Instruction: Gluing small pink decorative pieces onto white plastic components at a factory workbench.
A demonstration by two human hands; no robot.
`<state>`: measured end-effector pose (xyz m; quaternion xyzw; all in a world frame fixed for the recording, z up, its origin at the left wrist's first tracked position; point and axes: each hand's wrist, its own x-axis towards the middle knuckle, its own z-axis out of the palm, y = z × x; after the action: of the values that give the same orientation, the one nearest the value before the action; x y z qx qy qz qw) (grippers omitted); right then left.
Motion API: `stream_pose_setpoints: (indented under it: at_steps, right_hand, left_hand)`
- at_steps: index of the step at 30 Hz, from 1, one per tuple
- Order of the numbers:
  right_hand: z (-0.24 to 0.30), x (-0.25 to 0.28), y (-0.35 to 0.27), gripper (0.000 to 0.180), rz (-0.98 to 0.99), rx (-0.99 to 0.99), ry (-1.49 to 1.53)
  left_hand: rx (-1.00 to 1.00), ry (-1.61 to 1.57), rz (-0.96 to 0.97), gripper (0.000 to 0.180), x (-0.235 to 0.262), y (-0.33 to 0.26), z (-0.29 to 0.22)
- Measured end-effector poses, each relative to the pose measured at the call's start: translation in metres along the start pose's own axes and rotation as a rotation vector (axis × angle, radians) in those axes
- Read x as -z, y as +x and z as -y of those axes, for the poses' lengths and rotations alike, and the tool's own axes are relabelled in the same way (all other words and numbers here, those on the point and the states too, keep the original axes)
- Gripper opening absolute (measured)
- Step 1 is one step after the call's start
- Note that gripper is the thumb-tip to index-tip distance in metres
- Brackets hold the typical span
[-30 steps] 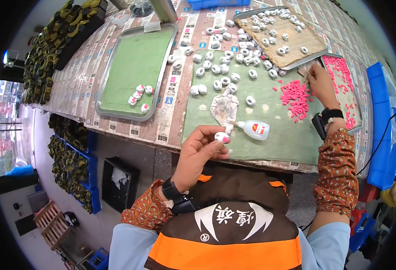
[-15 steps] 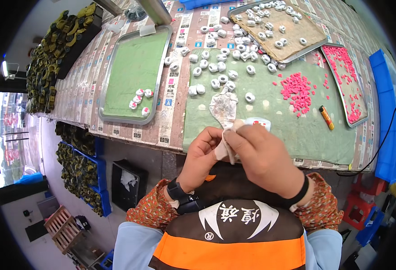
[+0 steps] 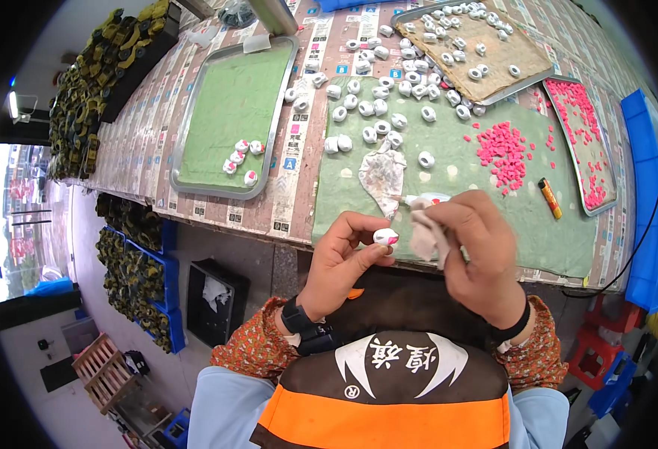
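Note:
Between the thumb and fingers of my left hand (image 3: 342, 258) is a small rounded white piece with a pink part (image 3: 383, 236) on its side. My right hand (image 3: 485, 258), just to the right, pinches a crumpled off-white cloth (image 3: 426, 238), held apart from the piece. Beyond the hands a stained rag (image 3: 381, 178) lies on the green mat (image 3: 449, 217). Partly hidden behind the cloth is a white bottle with red marks (image 3: 435, 197). Loose white pieces with dark openings (image 3: 381, 106) cover the mat's far left part. A heap of small pink parts (image 3: 503, 159) lies to the right.
At left a green-lined metal tray (image 3: 228, 112) holds several white-and-pink pieces (image 3: 237, 157). A tray of white pieces (image 3: 486, 82) stands at the back, and a tray of pink parts (image 3: 589, 161) at right. A yellow-orange tube (image 3: 550, 198) lies near it. Blue bins (image 3: 647, 187) flank the table.
The right hand has pulled away rightward with the cloth, which was wrapped around the left fingers. The white piece with its pink part now shows in the left hand.

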<state>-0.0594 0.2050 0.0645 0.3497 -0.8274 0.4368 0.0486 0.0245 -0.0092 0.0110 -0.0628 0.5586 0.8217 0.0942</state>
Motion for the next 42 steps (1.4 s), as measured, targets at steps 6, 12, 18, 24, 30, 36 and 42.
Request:
stream_pose_setpoints:
  at_steps: [6, 12, 18, 24, 30, 36, 42]
  right_hand:
    - [0.011, -0.036, -0.011, 0.038, 0.057, 0.146, -0.114]
    - [-0.007, -0.014, -0.008, 0.033, 0.022, 0.018, -0.06]
    - [-0.007, -0.001, -0.004, 0.036, -0.101, -0.167, 0.102]
    - [0.006, -0.03, -0.003, 0.042, -0.025, 0.103, 0.006]
    - [-0.006, -0.03, -0.012, 0.039, 0.03, 0.105, -0.114]
    - [-0.005, -0.024, -0.009, 0.039, -0.04, 0.042, -0.014]
    - [0.007, -0.041, -0.01, 0.039, -0.008, 0.162, -0.055]
  left_hand:
    - [-0.038, 0.027, 0.028, 0.029, 0.003, 0.002, 0.007]
    - [0.173, -0.276, 0.008, 0.03, 0.005, 0.002, 0.003]
    - [0.23, -0.43, 0.017, 0.035, 0.009, 0.005, 0.001]
    - [0.255, -0.406, 0.056, 0.035, 0.007, 0.004, 0.0]
    - [0.294, -0.467, 0.04, 0.036, 0.008, -0.001, -0.001]
    - [0.276, -0.439, 0.073, 0.037, 0.014, -0.001, 0.006]
    - [0.308, -0.34, 0.019, 0.033, 0.005, 0.001, -0.004]
